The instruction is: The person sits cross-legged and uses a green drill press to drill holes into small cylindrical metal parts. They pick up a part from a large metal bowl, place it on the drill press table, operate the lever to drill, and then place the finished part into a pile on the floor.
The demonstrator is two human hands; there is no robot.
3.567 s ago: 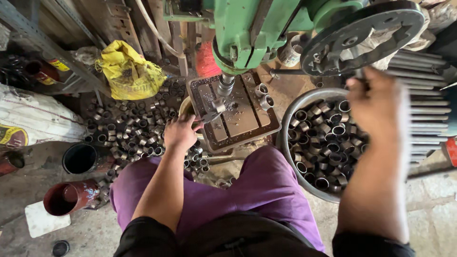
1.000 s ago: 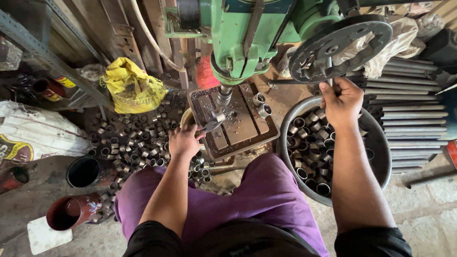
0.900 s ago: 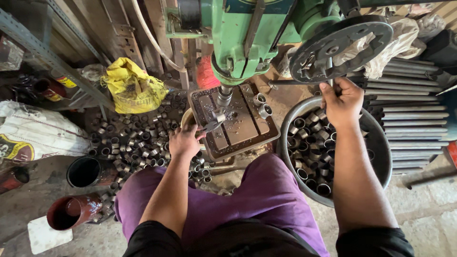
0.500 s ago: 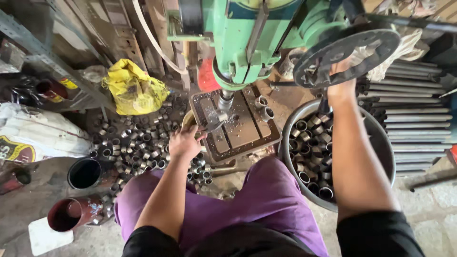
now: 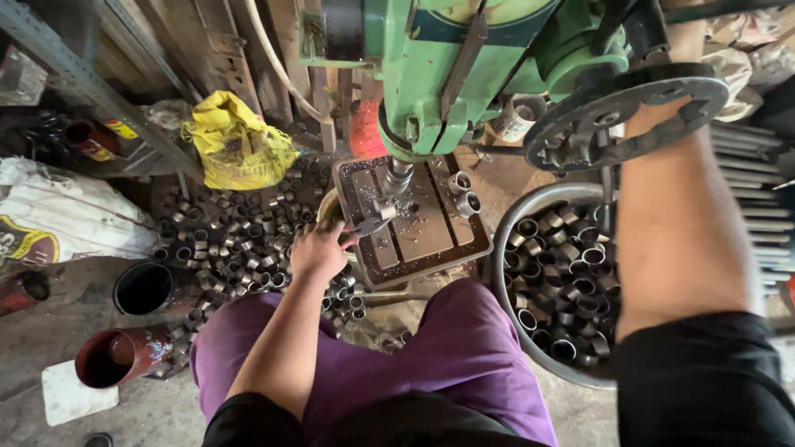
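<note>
My left hand grips a plier-like tool that pins a small metal ring on the brown drill table, right under the spindle of the green drill press. My right arm reaches up behind the black spoked feed wheel. My right hand is at the top of the view, mostly hidden by the wheel, closed on its black handle. Two loose rings lie at the table's far right corner.
A metal basin full of several rings stands by my right knee. Many more rings litter the floor to the left, by a yellow bag, a white sack, a black pipe and a red pipe. Steel rods lie at the right.
My right hand has swung the feed handle upward, from over the basin to the top of the wheel. My left hand has stayed at the drill table with the tool.
</note>
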